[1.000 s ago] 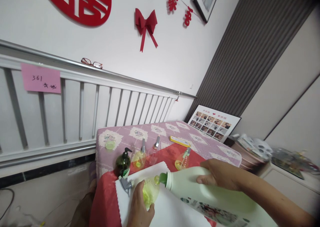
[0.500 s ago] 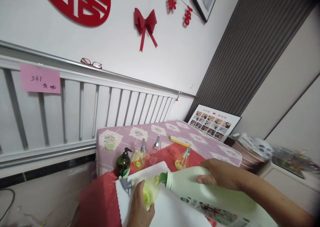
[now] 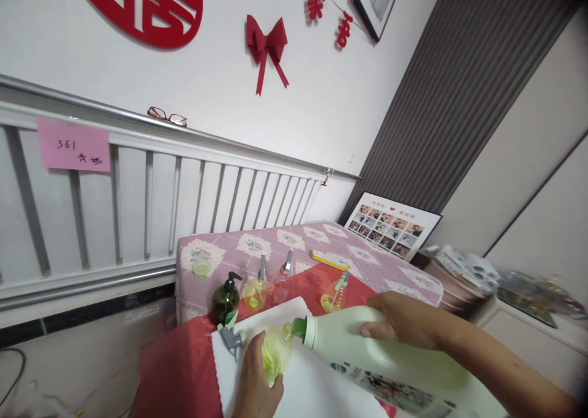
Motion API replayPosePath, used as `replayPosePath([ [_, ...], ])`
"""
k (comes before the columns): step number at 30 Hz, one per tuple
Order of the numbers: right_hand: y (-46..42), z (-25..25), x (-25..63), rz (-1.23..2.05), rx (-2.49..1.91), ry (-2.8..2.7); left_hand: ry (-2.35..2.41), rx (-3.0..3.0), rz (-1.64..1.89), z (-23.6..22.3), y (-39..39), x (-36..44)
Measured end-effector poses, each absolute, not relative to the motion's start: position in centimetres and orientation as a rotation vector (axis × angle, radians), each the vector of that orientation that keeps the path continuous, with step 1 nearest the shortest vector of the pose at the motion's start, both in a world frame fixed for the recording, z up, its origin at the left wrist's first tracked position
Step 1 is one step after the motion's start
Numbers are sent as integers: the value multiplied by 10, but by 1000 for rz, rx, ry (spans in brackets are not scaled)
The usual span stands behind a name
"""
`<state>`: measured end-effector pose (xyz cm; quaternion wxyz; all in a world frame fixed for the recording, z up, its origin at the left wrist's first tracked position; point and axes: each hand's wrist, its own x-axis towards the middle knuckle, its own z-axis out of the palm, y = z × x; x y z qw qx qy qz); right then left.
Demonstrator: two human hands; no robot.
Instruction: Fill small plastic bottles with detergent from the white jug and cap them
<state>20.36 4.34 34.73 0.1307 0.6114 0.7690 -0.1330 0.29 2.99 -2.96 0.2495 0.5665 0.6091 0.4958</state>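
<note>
My right hand grips a large white jug near its neck. The jug is tipped over so its green spout meets the mouth of a small clear bottle holding yellow-green liquid. My left hand is wrapped round that small bottle from below, over a white cloth. A grey spray head lies on the cloth just left of the bottle.
On the red cloth behind stand a dark green pump bottle and three small spray bottles with yellow liquid. A yellow flat case and a green cap lie on the pink patterned tablecloth. White railing runs behind.
Both hands, the jug and the small bottle keep their places. The view has shifted very slightly.
</note>
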Motion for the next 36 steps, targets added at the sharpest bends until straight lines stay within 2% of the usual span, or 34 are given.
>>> replayPosePath([
  [36, 45, 346, 205, -379, 1767, 2248, 1671, 1538, 1379, -32, 29, 6],
])
